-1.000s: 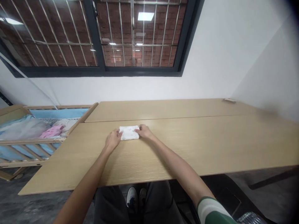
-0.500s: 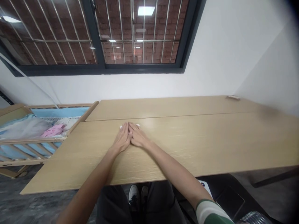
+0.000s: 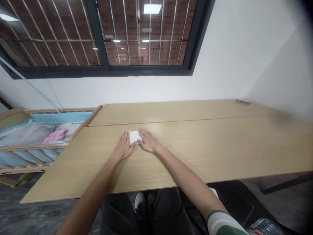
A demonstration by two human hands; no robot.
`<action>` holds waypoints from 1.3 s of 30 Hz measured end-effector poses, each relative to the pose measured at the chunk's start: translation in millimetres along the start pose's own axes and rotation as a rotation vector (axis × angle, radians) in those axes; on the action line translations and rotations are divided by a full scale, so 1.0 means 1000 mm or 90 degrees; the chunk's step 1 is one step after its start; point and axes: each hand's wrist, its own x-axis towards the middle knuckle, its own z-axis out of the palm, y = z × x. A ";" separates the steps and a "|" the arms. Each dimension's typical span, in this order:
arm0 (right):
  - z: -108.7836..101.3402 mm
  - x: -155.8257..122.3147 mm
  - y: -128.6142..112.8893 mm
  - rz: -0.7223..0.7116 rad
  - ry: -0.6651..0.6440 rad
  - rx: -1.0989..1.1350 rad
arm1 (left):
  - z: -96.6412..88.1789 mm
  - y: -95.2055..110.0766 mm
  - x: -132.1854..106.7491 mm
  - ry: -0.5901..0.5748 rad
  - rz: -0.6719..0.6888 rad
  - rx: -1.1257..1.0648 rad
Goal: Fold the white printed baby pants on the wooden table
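A small white square, which looks like a folded tissue or cloth, lies flat on the light wooden table. My left hand rests along its left side, fingers stretched out and pointing away from me. On the opposite side my right hand lies flat, its fingertips at the square's right edge. Both thumbs point inward and reach the near edge of the white square. Neither hand is closed around anything.
A wooden crib with blue lining and a pink cloth stands left of the table. A small flat object lies at the back right corner. Behind is a barred window. A black seat with a phone-like object is below right.
My hands have moved apart sideways from lying together over the white square. The square, mostly covered before, now shows between them.
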 end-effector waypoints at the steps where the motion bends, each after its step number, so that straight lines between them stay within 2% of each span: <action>1: -0.001 -0.001 0.001 0.005 -0.002 0.006 | 0.000 -0.001 -0.001 0.003 -0.003 0.004; 4: -0.004 -0.005 0.002 -0.009 0.015 0.011 | -0.006 -0.001 -0.001 0.024 0.032 0.005; 7: -0.008 -0.007 0.002 -0.085 0.074 -0.001 | -0.015 -0.002 -0.001 0.062 0.118 -0.003; 9: -0.009 -0.007 0.003 -0.129 0.099 -0.008 | -0.019 -0.002 -0.001 0.065 0.135 -0.016; 16: -0.001 -0.002 0.010 -0.126 0.071 -0.011 | -0.016 -0.004 -0.003 0.011 0.078 -0.042; 21: 0.002 0.007 0.014 -0.120 0.113 -0.010 | -0.018 -0.001 -0.001 0.025 0.055 -0.062; 25: -0.003 0.014 0.012 -0.124 0.140 -0.062 | -0.018 0.006 0.003 0.056 0.049 -0.078; 28: -0.016 0.019 0.009 -0.126 0.134 -0.103 | -0.023 0.011 0.005 0.095 0.037 -0.104; 32: -0.049 0.030 0.002 -0.124 0.144 -0.089 | -0.036 0.014 0.006 0.158 -0.017 -0.169; 36: -0.087 0.051 -0.002 -0.120 0.126 0.070 | -0.041 0.020 0.007 0.163 -0.061 -0.293; 39: -0.099 0.070 0.003 -0.053 0.036 0.239 | -0.037 0.026 0.007 0.145 -0.087 -0.385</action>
